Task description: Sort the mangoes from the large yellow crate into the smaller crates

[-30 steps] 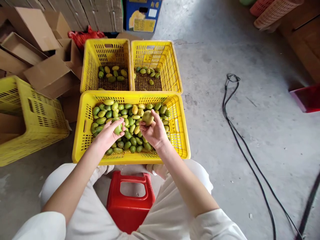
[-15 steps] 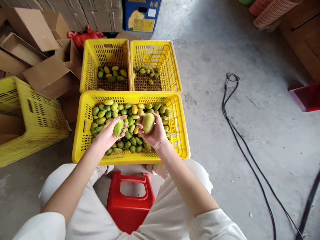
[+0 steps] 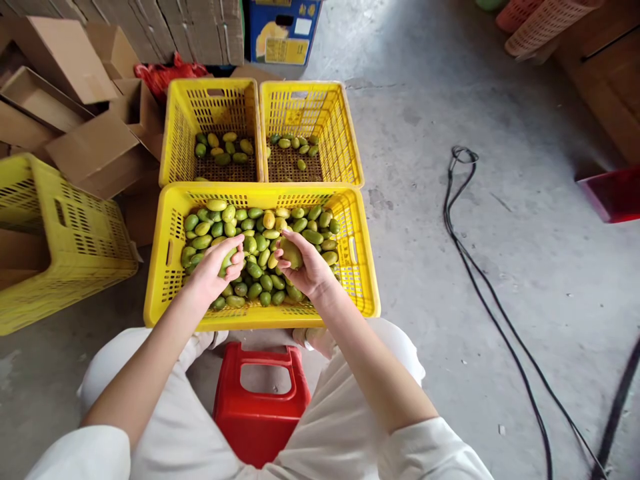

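Observation:
Over the near yellow crate [image 3: 373,293], my left hand [image 3: 209,273] is closed around a green mango [image 3: 227,261], which shows between thumb and fingers. My right hand [image 3: 314,268] grips a second, duller green mango [image 3: 291,254], its thumb lying along the top and its fingers curled beneath. The two hands are apart, palms facing inward. Under them, many loose mangoes [image 3: 266,283], mostly green with some yellow, cover the crate's floor.
Behind stand two yellow crates, a left one [image 3: 173,133] and a right one [image 3: 353,140], each with several mangoes. Cardboard boxes [image 3: 95,147] and another yellow crate [image 3: 85,247] lie left. A red stool [image 3: 255,427] is between my legs; a black cable [image 3: 467,257] crosses the floor.
Both hands have turned their palms further inward and the fingers have closed more around the mangoes, so less of each fruit shows. The crates have not moved.

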Demonstrator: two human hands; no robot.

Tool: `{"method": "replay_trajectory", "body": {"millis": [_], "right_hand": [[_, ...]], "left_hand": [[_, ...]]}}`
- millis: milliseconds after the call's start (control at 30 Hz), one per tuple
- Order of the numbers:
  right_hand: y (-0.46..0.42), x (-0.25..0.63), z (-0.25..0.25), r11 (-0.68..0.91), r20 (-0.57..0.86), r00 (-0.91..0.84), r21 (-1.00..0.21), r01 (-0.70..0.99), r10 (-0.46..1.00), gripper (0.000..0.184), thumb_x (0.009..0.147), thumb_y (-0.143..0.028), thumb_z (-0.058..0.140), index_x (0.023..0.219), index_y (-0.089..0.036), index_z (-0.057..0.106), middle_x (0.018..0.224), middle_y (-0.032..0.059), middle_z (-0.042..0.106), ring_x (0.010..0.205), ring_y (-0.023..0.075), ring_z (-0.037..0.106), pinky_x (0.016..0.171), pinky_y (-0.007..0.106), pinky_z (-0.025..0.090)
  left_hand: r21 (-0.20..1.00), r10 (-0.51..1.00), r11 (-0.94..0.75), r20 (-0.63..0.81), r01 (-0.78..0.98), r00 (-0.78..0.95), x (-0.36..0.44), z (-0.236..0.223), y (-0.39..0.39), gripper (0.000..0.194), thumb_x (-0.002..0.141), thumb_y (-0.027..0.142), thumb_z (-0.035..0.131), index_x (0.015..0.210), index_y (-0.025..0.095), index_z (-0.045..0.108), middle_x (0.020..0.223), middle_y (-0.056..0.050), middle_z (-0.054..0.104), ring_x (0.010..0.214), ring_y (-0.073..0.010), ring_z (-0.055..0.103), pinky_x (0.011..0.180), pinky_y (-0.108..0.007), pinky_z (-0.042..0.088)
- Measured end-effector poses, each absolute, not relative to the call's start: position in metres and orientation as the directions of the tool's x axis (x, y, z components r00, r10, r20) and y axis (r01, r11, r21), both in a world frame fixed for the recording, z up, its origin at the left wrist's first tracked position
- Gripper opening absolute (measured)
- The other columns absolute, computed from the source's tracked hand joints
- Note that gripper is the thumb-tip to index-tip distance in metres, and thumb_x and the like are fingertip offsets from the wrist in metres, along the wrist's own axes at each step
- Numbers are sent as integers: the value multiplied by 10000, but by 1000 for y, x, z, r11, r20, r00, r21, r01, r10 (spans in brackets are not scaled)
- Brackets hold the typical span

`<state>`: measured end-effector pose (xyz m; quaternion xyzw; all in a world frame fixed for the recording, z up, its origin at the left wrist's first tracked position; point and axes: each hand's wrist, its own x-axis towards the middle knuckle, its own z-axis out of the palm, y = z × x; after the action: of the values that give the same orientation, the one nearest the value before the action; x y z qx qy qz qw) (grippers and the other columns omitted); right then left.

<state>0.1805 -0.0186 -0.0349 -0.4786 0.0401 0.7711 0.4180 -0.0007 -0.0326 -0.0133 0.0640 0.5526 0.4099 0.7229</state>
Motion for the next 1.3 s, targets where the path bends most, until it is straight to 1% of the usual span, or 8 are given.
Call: {"method": "replay_trajectory", "body": {"millis": [233, 333, 433, 533, 700, 867, 1100, 1300], "right_hand": [[-20, 184, -42, -654, -756, -240, -306, -692, 609, 163, 1064, -281, 757, 933, -257, 663, 787, -5, 724, 653, 124, 677, 506, 141, 557], [-20, 185, -44, -658, -765, -245, -290, -695, 596, 142, 1062, -290, 747, 952, -260, 662, 785, -7, 722, 658, 131, 663, 517, 151, 562], [-19, 184, -41, -650, -767, -237, -287, -704, 596, 158, 1077, -339, 727, 958, -255, 664, 798, 7, 737, 664, 142, 659, 523, 163, 546], [-17, 184, -39, -638, -751, -241, -293, -712, 615, 236, 1111, -418, 687, 953, -246, 654, 814, 21, 752, 590, 130, 557, 448, 174, 430], [-15, 186, -44, -629, -767, -236, -265, -731, 597, 241, 1160, -410, 570, 1011, -245, 664, 781, 14, 728, 587, 150, 511, 459, 201, 429], [-14, 186, -42, -626, -792, -275, -165, -763, 545, 307, 1202, -393, 472, 1045, -226, 677, 701, 0, 618, 591, 156, 552, 471, 183, 442], [-12, 185, -31, -612, -833, -267, -105, -784, 484, 326, 1205, -394, 441, 1051, -220, 671, 708, 0, 624, 541, 140, 549, 440, 169, 440], [-12, 183, -26, -606, -859, -219, -126, -786, 462, 354, 1210, -381, 384, 1001, -227, 626, 702, 21, 656, 518, 137, 532, 428, 160, 431]], "left_hand": [[509, 644, 702, -752, -498, 139, -4, -8, -33, 284, 856, 228, 750, 632, 214, 576, 438, 63, 386, 314, -58, 262, 332, -183, 192], [474, 624, 681, -774, -559, 104, -2, -5, -32, 224, 866, 237, 697, 671, 210, 592, 499, 30, 462, 369, -87, 378, 353, -182, 273], [427, 600, 629, -798, -649, 56, 3, -1, -30, 169, 873, 197, 615, 706, 204, 590, 661, -57, 615, 535, -131, 577, 398, -172, 357], [396, 587, 587, -809, -706, 36, 6, 0, -29, 197, 906, 175, 567, 712, 211, 571, 680, -36, 574, 569, -126, 545, 466, -191, 457], [459, 616, 602, -787, -653, 15, 3, -12, -30, 387, 1006, 268, 680, 653, 210, 531, 602, 41, 446, 512, -82, 418, 514, -181, 463], [567, 629, 664, -776, -486, -47, 3, -21, -31, 475, 1039, 461, 783, 676, 210, 608, 604, 7, 572, 520, -109, 502, 546, -206, 523], [576, 601, 717, -796, -392, -70, 7, -6, -30, 639, 1247, 451, 396, 749, 195, 704, 525, -45, 599, 441, -164, 540, 500, -248, 518], [488, 544, 677, -836, -552, -73, 6, -4, -29, 635, 1276, 467, 361, 759, 208, 624, 543, -15, 610, 432, -123, 537, 562, -210, 561]]}}
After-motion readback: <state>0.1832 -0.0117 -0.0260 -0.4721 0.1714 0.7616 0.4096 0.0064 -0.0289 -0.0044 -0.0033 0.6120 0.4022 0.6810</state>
